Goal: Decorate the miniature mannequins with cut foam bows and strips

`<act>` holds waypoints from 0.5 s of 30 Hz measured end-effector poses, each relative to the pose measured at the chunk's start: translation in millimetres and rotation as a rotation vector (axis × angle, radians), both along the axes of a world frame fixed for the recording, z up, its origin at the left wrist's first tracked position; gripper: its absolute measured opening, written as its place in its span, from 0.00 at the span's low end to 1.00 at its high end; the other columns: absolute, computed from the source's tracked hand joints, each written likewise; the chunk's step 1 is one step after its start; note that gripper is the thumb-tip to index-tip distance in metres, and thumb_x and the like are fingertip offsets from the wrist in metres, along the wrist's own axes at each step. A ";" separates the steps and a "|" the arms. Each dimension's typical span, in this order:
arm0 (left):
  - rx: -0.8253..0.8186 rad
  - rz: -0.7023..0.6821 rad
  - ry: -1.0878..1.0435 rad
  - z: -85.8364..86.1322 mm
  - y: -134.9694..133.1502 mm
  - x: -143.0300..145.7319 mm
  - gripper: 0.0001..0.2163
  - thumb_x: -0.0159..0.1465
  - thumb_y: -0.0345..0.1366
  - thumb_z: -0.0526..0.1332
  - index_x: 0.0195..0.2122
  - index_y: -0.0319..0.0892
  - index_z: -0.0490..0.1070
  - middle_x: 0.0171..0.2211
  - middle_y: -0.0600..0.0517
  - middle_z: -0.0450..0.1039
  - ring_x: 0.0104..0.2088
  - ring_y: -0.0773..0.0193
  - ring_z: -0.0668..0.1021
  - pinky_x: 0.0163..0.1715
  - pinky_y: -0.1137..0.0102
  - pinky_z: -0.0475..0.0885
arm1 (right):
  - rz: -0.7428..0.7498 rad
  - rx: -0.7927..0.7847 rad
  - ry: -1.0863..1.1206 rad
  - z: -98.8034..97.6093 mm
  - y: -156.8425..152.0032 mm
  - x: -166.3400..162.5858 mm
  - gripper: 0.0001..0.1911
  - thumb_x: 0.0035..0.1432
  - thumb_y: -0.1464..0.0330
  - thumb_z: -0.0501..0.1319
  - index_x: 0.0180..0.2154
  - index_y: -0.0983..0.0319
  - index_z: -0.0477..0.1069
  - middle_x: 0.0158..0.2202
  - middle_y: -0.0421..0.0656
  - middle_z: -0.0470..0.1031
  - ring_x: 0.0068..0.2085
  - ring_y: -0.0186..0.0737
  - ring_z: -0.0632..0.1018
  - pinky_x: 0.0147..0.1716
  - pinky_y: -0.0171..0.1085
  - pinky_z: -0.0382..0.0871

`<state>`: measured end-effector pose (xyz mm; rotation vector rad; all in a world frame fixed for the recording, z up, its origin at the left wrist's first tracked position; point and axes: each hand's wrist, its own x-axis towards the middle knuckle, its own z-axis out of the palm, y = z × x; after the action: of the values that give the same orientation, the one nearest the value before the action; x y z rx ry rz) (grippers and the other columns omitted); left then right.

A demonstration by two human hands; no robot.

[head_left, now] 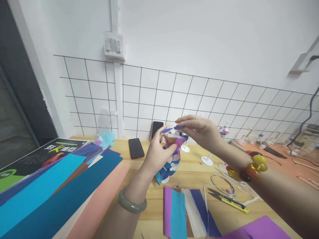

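A small figure dressed in layered paper [171, 166], with purple, teal, blue and white pieces, stands on a white round base in front of me. My left hand [158, 151] is closed around its upper part, thumb across the purple paper. Over the top of the figure runs a narrow blue paper strip [167, 130], one end at my left index finger. My right hand [199, 129] pinches the strip's other end between thumb and fingers, palm down. My fingers partly hide the figure's top.
Long crepe paper sheets [62, 196] lie at the left beside a black printed packet [37, 159]. Two phones are behind, one flat [136, 148]. Cut strips [178, 209] lie in front. Yellow-handled thread snips [229, 200], coiled wire [224, 186] and white stands [206, 161] are at right.
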<state>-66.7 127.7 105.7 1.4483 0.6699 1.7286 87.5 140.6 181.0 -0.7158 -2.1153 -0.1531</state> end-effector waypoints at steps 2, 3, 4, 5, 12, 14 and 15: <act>-0.018 -0.004 -0.001 0.5 -0.3 0.4 0.28 0.48 0.26 0.66 0.51 0.48 0.65 0.49 0.47 0.69 0.50 0.56 0.70 0.48 0.63 0.65 | 0.002 0.011 0.001 0.2 -3.4 -1.8 0.07 0.54 0.73 0.60 0.32 0.58 0.76 0.38 0.42 0.77 0.36 0.38 0.78 0.31 0.36 0.74; -0.032 -0.008 0.001 0.8 -0.4 0.6 0.28 0.49 0.26 0.66 0.51 0.48 0.65 0.48 0.46 0.70 0.49 0.57 0.71 0.47 0.64 0.67 | 0.003 0.024 0.004 0.3 -5.0 -3.0 0.07 0.54 0.73 0.60 0.32 0.58 0.76 0.38 0.42 0.77 0.36 0.38 0.78 0.32 0.36 0.74; -0.044 -0.015 0.006 1.1 -0.6 0.7 0.28 0.49 0.27 0.66 0.52 0.48 0.64 0.47 0.46 0.70 0.48 0.57 0.72 0.46 0.64 0.68 | 0.004 0.039 0.008 0.4 -6.6 -4.2 0.07 0.54 0.73 0.60 0.32 0.58 0.76 0.37 0.43 0.77 0.37 0.38 0.78 0.33 0.36 0.74; -0.054 -0.022 0.012 1.5 -0.8 0.8 0.28 0.49 0.28 0.66 0.52 0.48 0.64 0.46 0.46 0.71 0.47 0.58 0.73 0.45 0.65 0.68 | 0.007 0.053 0.010 0.5 -8.3 -5.3 0.07 0.54 0.73 0.60 0.32 0.58 0.76 0.37 0.43 0.77 0.37 0.38 0.77 0.34 0.37 0.73; -0.057 -0.003 0.024 3.3 0.0 -3.3 0.27 0.49 0.31 0.67 0.51 0.46 0.64 0.41 0.48 0.73 0.41 0.61 0.75 0.40 0.69 0.69 | -0.022 0.024 0.205 -2.8 -31.0 -3.7 0.06 0.55 0.72 0.60 0.34 0.57 0.75 0.40 0.44 0.76 0.42 0.41 0.75 0.43 0.42 0.70; -0.056 -0.015 0.011 1.5 2.6 -5.5 0.27 0.49 0.31 0.67 0.51 0.46 0.64 0.39 0.48 0.73 0.40 0.61 0.75 0.40 0.69 0.69 | -0.067 -0.104 0.271 -7.2 -39.7 -1.7 0.04 0.55 0.68 0.60 0.32 0.57 0.75 0.35 0.43 0.77 0.39 0.42 0.76 0.39 0.42 0.70; -0.056 -0.024 0.007 0.4 4.2 -6.5 0.27 0.49 0.31 0.67 0.51 0.46 0.64 0.39 0.48 0.73 0.39 0.62 0.76 0.40 0.69 0.69 | -0.073 -0.202 0.269 -10.5 -43.0 -1.0 0.05 0.55 0.66 0.60 0.31 0.58 0.74 0.32 0.43 0.77 0.36 0.41 0.76 0.36 0.41 0.71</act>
<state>-73.2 131.9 106.1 1.4194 0.6962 1.6743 86.4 97.6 170.5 -0.8815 -1.8636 0.1144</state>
